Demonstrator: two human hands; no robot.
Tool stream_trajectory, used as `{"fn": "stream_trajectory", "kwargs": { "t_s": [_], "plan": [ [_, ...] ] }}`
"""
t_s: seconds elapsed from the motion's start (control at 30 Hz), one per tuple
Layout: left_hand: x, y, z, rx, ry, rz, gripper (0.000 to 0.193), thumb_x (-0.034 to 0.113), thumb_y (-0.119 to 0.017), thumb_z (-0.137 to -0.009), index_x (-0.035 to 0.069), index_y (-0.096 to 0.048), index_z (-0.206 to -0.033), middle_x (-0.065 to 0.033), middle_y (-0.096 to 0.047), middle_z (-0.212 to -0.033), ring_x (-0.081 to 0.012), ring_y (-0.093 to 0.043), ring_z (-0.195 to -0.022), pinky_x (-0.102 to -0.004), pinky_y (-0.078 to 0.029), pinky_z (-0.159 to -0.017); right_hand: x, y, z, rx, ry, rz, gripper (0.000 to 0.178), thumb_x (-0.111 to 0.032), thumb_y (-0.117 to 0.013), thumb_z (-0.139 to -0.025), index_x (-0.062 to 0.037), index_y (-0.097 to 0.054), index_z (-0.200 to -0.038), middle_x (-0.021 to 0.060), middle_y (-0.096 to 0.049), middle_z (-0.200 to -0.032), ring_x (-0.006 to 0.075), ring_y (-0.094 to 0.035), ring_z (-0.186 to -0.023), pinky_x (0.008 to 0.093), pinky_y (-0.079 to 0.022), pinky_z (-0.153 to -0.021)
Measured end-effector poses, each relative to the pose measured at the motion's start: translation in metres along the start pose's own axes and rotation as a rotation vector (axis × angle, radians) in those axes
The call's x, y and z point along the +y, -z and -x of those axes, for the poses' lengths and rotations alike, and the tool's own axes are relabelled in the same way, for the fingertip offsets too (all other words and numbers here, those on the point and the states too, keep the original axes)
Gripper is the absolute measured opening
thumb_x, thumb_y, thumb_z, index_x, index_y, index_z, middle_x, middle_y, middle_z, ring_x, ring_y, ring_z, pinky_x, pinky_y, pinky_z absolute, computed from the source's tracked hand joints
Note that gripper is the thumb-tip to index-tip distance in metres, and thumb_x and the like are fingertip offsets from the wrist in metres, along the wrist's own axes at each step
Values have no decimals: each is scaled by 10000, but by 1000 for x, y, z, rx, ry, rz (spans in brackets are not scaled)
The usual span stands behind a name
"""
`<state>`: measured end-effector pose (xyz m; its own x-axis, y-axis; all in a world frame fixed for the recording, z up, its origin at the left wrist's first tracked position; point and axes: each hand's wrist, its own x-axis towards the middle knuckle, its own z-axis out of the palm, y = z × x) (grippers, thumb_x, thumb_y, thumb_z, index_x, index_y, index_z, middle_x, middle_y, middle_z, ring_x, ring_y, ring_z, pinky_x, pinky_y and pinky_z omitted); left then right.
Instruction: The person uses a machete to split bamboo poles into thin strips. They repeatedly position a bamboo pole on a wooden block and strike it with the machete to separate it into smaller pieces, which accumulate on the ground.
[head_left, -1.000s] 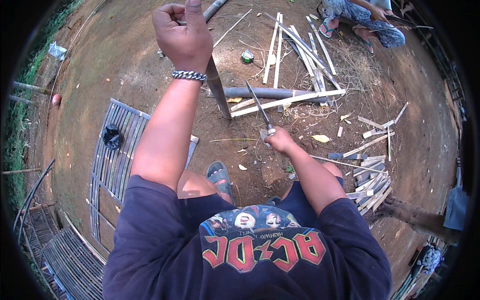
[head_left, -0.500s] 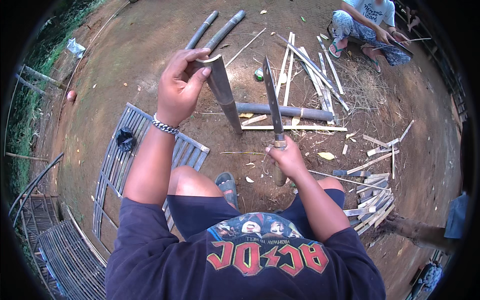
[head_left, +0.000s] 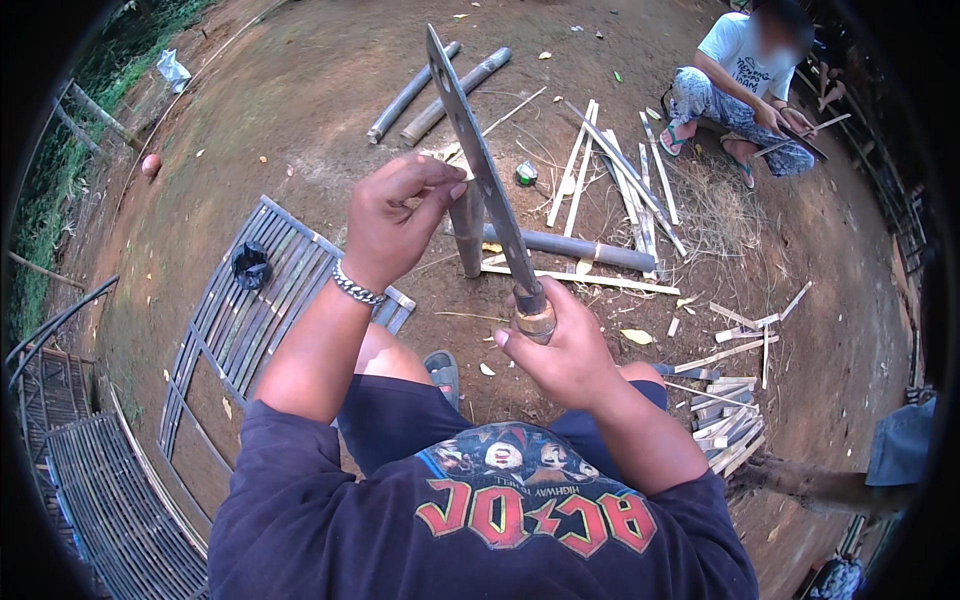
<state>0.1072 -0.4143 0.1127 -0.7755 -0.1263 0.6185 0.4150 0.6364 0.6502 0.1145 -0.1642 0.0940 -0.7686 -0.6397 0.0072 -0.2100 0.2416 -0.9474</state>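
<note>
Above dirt, right hand gripping machete, left hand pinching bamboo piece

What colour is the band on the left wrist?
Silver: the chain bracelet on the left hand's wrist is plain shiny metal, seen in the head view.

The ground is bare brown dirt in soft, even daylight, with dry leaves scattered over it. A slatted bamboo panel lies flat at the left, a black bag resting on it. More slatted panels sit at the lower left edge. Grass borders the far left. Two round bamboo poles lie side by side at the top, split strips are strewn to the right, and a pile of short offcuts sits at the lower right. Another person sits at the upper right.
</note>
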Motion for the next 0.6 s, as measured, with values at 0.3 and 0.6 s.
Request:
{"fn": "stream_trajectory", "kwargs": {
  "t_s": [0.3,0.6],
  "plan": [
    [10,5,7,15,-116,-69,77,-43,-694,-851,-12,-738,-906,-116,-726,-879,-230,-727,-826,-319,-561,-720,-9,-4,6,-42,-16,11,435,-245,-767,-850,9,-567,-1141,198,-679,-896,371,-681,-865,435,-514,-779],
    [14,3,13,23,-90,-96,88,-72,-737,-802,-32,-731,-881,-142,-741,-903,-249,-726,-836,-322,-559,-741,-13,3,13,-77,-5,97,486,-315,-773,-869,14,-559,-1155,217,-668,-951,398,-677,-901,456,-514,-800]
  ]
}}
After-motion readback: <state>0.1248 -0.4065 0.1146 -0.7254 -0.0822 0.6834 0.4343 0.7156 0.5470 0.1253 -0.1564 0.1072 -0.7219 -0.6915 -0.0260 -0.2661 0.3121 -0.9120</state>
